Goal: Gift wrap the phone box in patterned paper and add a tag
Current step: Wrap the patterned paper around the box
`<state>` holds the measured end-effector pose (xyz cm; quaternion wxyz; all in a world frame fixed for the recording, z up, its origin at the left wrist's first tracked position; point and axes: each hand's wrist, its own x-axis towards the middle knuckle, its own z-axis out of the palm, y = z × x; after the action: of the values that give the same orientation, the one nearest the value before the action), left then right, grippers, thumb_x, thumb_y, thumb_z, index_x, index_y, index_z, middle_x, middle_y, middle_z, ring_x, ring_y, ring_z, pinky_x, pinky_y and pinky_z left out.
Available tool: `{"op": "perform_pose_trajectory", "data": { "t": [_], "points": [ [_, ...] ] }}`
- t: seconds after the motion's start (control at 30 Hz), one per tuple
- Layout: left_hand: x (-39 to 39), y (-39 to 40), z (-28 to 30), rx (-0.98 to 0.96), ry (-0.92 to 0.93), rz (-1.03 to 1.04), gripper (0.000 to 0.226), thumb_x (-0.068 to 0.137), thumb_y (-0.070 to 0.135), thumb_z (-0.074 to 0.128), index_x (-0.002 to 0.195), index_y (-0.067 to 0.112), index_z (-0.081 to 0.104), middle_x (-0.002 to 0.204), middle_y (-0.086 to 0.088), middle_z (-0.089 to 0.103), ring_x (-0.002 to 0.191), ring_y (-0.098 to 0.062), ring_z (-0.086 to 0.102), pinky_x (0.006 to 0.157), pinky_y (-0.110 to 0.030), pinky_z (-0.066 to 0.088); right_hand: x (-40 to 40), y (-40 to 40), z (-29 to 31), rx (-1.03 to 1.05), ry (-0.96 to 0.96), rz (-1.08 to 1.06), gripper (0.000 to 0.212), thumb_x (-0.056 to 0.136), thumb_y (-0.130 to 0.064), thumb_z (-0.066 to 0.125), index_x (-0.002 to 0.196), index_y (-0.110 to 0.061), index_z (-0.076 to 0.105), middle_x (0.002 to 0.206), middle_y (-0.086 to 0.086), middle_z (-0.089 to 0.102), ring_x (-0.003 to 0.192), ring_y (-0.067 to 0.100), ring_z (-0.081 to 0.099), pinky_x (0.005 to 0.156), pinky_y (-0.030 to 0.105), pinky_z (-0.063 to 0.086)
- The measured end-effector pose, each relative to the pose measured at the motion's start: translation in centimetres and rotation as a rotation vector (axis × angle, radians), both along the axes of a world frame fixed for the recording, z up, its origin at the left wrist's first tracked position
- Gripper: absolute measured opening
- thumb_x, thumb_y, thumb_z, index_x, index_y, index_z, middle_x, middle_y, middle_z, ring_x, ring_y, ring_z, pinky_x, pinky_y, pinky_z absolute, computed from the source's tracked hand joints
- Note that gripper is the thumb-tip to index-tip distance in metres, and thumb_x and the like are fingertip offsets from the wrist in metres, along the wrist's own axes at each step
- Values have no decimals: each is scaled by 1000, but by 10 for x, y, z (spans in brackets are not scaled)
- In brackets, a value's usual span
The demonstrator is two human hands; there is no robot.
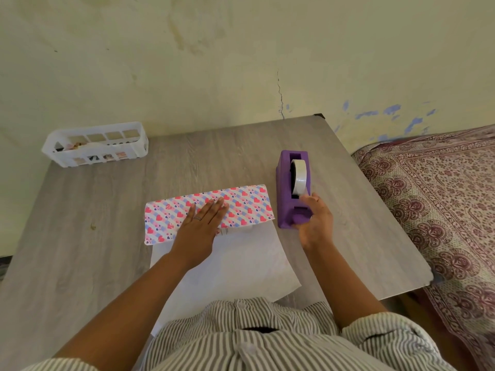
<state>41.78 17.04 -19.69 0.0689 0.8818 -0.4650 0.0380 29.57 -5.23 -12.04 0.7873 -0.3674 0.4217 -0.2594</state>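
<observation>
A white basket point(95, 144) is sitting at the far left corner of the table point(112, 236), well apart from the work, holding small items too indistinct to name; a tag may be among them.

Near the table's middle, the paper point(241, 202) is lying folded over the box point(227, 231), pattern side up. Only a sliver of the box is showing under the fold's near edge. The white reverse of the sheet is trailing toward the person.

The left hand point(201, 226) is pressing flat on the fold with fingers straight, presumably pinning the flap so it is not springing open before tape arrives.

Just right of the paper, the dispenser point(293, 191) is standing within easy reach. The right hand point(313, 223) is curling around its near end, at the cutter, probably going for the tape end; no drawn strip is visible.

A patterned cloth point(434, 199) is lying at the far right, beside the table.
</observation>
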Motion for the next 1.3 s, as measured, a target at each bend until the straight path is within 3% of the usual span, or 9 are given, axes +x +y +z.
{"op": "perform_pose_trajectory", "data": {
  "t": [0.17, 0.27, 0.37, 0.53, 0.67, 0.77, 1.1, 1.23, 1.3],
  "points": [
    [-1, -1, 0, -10, 1, 0, 75, 85, 10, 63, 148, 14, 21, 156, -5, 18, 143, -26, 18, 113, -51, 18, -5, 8, -11, -41, 16, -30, 24, 85, -6, 63, 102, -23, 56, 113, 6, 59, 101, 25, 58, 94, 49, 49],
    [-1, -1, 1, -10, -1, 4, 73, 86, 11, 63, 148, 14, 24, 155, -6, 20, 142, -26, 20, 113, -52, 21, -5, 13, -17, -104, 76, -37, 18, 85, -5, 63, 95, -20, 60, 119, 6, 58, 101, 24, 59, 91, 42, 52],
    [-1, 0, 1, -11, -5, 4, 73, 86, 11, 63, 147, 14, 25, 155, -5, 21, 142, -25, 20, 113, -51, 21, -4, 13, -21, -101, 149, -72, 17, 84, -5, 63, 90, -21, 59, 104, 2, 59, 93, 19, 58, 78, 32, 53],
    [-2, -1, 2, -2, 5, 14, 73, 86, 11, 61, 148, 15, 23, 155, -5, 20, 142, -25, 19, 113, -50, 19, -3, 10, -27, -94, 262, -80, 18, 85, -7, 64, 100, -16, 58, 90, -3, 56, 83, 15, 53, 69, 27, 48],
    [-2, -2, 3, 20, 15, 26, 72, 88, 13, 60, 148, 16, 21, 156, -4, 17, 143, -24, 17, 114, -50, 18, -4, 10, -27, -208, 326, -44, 10, 88, -9, 60, 81, -16, 60, 84, -2, 56, 75, 12, 51, 60, 22, 45],
    [-1, -2, 3, 32, 25, 30, 73, 88, 13, 60, 149, 16, 19, 156, -3, 15, 143, -24, 15, 114, -50, 16, -5, 11, -36, -376, 427, -6, 26, 91, -13, 58, 65, -18, 55, 89, 5, 59, 73, 16, 53, 60, 23, 44],
    [-3, -3, 6, 67, 46, 53, 71, 91, 15, 56, 149, 18, 15, 156, -2, 9, 144, -23, 8, 115, -46, 7, -8, 4, -41, -644, 628, 86, 5, 91, -11, 57, 86, -10, 57, 85, 6, 58, 67, 11, 50, 55, 17, 39],
    [-3, -3, 7, 82, 34, 60, 72, 90, 16, 57, 149, 17, 16, 156, -2, 10, 144, -23, 10, 115, -46, 7, -24, -1, -50, -626, 641, 87, 16, 88, -10, 56, 73, -13, 54, 79, 6, 58, 69, 17, 52, 56, 23, 41],
    [-3, -4, 7, 82, 32, 62, 72, 90, 16, 58, 149, 17, 16, 156, -3, 11, 144, -23, 11, 114, -45, 6, -32, 3, -55, -685, 650, 86, 12, 89, -16, 59, 77, -14, 59, 87, 6, 63, 76, 17, 58, 61, 25, 46]
  ]
}}
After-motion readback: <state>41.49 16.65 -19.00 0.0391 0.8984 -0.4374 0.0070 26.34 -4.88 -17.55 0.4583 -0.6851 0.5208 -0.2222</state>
